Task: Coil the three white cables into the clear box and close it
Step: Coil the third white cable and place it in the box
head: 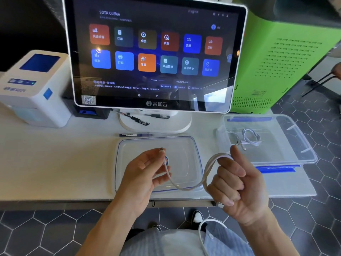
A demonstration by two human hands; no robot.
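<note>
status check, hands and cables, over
Left hand pinching cable end; right hand gripping its loops. One coil in clear box. Lid off.

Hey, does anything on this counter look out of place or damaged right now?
Nothing looks damaged or spilled. The clear box sits open with one coiled cable inside, its lid lying flat on the counter beside it. The left hand and right hand hold another white cable mid-coil.

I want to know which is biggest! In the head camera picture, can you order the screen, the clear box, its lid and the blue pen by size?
1. The screen, by far.
2. The clear box and its lid look about alike; no ranking.
3. The blue pen, smallest.
</note>
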